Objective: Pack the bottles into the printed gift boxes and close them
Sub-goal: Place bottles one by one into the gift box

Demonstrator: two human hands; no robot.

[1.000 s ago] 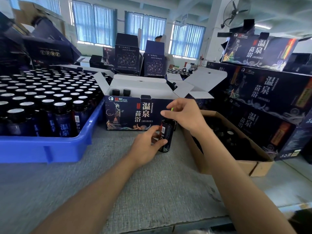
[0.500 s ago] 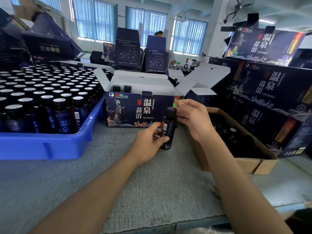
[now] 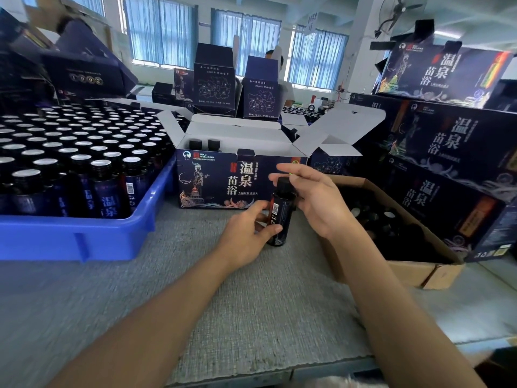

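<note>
Table (image 3: pixel 251 303): open gift box (image 3: pixel 212 186) at centre, two bottles (image 3: pixel 204 144) in its left end. Tray (image 3: pixel 84 239) of bottles just beside it at 9 o'clock. Carton (image 3: pixel 414 273) at 3 o'clock, stacked boxes (image 3: pixel 447 152) behind that at 2 o'clock. Held bottle (image 3: pixel 279 214) in front at 5 o'clock, left hand (image 3: pixel 246 233) on its left side, right hand (image 3: pixel 316 200) at its cap.

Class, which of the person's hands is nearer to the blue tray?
Left. The left hand holds the bottle low down, right of the blue tray; the right hand sits farther right, by its cap.
</note>
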